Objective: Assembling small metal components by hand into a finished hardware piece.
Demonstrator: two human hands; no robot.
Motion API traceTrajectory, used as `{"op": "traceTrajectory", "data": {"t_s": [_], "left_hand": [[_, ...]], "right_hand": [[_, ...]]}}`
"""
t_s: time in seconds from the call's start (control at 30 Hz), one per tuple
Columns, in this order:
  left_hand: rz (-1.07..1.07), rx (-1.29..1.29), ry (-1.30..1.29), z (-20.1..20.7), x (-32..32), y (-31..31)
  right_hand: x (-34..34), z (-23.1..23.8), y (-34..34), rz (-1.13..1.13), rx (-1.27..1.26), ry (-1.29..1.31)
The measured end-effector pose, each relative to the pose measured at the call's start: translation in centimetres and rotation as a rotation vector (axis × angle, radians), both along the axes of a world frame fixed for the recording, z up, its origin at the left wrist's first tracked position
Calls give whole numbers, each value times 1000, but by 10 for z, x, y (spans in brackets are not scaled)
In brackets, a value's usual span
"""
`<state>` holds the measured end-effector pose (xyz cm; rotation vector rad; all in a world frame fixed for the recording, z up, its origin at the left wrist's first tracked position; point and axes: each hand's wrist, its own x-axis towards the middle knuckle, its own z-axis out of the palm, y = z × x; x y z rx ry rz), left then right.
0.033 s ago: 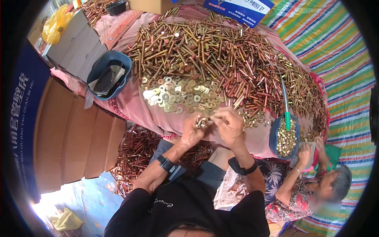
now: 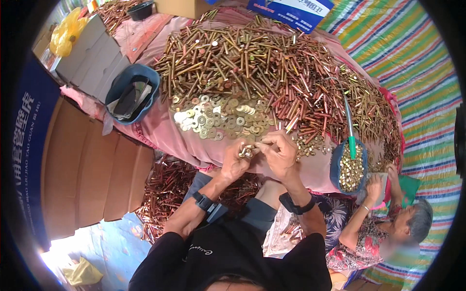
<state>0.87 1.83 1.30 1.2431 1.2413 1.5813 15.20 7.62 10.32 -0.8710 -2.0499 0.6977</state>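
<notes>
My left hand (image 2: 236, 160) is closed around several small gold-coloured nuts (image 2: 246, 151), which show between thumb and fingers. Close beside it, my right hand (image 2: 280, 154) makes a pinch, its fingertips touching or nearly touching the left fingers. Whatever sits in that pinch is too small to make out. Both hands are over the near edge of a pink cloth (image 2: 194, 145). Just beyond them lies a spread of flat round washers (image 2: 223, 116), backed by a large heap of long brassy and reddish bolts (image 2: 242, 58). Loose nuts (image 2: 308, 145) lie right of my right hand.
A blue tub of nuts (image 2: 350, 169) with a green-handled tool (image 2: 352, 148) stands at right. Another blue tub (image 2: 132, 92), holding a dark flat object, is at left by cardboard boxes (image 2: 82, 160). A co-worker (image 2: 359, 233) works at lower right. More bolts (image 2: 165, 194) lie below the cloth.
The whole view has shifted very slightly. My hands keep nearly the same pose, the left one still holding the nuts.
</notes>
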Motion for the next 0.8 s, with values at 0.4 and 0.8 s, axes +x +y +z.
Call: {"op": "traceTrajectory", "data": {"t_s": [0.4, 0.8], "left_hand": [[34, 15, -16, -9, -1, 1], [43, -47, -61, -8, -4, -2]], "right_hand": [[0, 2, 2, -30, -267, -112], [-6, 0, -1, 31, 67, 8]]}}
